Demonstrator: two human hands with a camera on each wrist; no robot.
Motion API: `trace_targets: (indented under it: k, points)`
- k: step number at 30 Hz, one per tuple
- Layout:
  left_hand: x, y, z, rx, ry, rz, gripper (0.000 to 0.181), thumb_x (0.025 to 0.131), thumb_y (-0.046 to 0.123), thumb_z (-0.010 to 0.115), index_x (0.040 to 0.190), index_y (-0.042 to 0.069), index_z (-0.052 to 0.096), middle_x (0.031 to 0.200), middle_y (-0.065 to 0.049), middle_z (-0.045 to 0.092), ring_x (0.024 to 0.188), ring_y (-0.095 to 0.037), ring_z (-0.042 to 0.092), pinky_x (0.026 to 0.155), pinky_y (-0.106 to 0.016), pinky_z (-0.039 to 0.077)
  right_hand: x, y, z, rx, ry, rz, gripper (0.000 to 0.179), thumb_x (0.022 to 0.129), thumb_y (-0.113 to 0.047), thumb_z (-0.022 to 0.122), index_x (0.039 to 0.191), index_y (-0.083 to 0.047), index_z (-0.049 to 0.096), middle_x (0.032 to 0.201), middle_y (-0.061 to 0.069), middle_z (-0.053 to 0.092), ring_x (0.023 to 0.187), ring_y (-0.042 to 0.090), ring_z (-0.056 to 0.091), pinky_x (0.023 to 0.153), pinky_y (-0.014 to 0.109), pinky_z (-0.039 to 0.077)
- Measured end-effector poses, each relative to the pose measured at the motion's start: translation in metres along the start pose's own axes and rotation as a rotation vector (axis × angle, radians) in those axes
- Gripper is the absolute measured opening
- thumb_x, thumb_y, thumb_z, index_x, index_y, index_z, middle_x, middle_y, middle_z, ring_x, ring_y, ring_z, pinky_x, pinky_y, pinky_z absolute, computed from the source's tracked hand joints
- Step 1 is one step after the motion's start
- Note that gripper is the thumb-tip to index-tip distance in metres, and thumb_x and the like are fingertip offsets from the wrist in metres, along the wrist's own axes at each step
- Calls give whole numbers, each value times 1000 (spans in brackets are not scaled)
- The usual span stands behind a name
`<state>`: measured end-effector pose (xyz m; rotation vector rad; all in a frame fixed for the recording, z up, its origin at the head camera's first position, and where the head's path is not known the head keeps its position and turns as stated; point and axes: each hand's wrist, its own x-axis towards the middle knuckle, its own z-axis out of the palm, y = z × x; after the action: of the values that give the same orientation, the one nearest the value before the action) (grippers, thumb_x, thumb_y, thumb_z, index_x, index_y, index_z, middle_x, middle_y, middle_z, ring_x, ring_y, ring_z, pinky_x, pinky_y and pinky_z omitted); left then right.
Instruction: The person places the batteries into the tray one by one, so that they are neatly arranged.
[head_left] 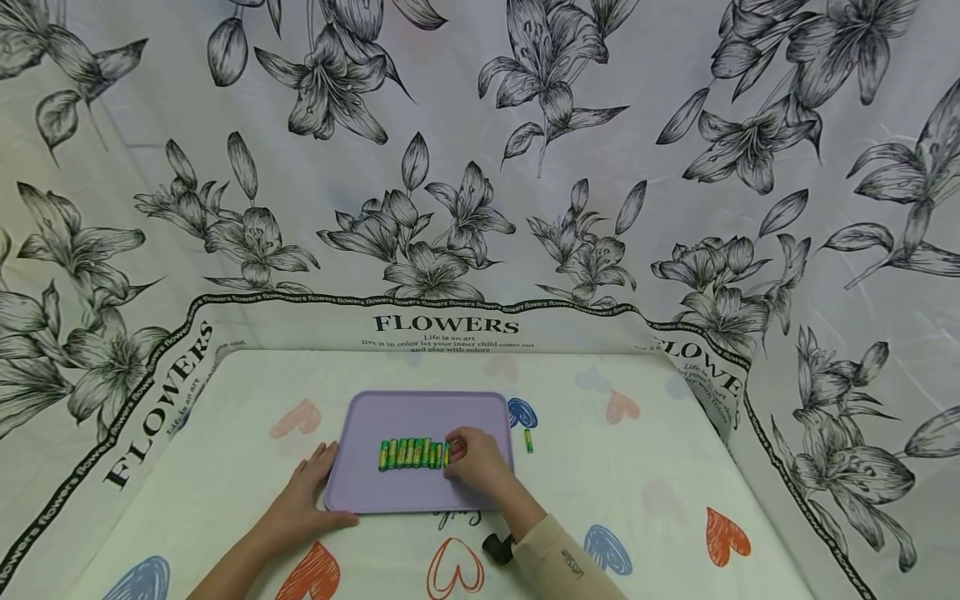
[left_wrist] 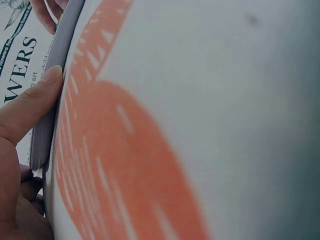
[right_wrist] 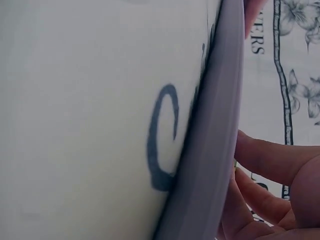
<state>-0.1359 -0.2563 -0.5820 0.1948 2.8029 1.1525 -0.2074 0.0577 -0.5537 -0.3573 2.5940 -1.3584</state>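
Observation:
A purple tray lies on the patterned cloth. Across its middle stretches a row of several green-and-yellow batteries, side by side. At the row's right end, my right hand pinches one battery between thumb and fingers, over the tray. My left hand holds the tray's near left corner, its thumb against the front edge and the fingers along the left side. In the right wrist view the tray wall hides most of what the right fingers hold.
One loose battery lies on the cloth right of the tray. A small black object shows beside the right sleeve. The cloth bears printed hearts, and a flower-printed curtain rises around the back and sides.

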Motion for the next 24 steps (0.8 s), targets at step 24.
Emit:
trace_targets:
  k: [24]
  points:
    - [0,1,0,21,5,-11,131,62,57,89,161,4,21,166,-24,19,153,-49,10,121,-70,12,-6,-5,-10,-7,15,5,54,71,5,85,121,0,67,94,7,70,79,10,62,68,25,56]
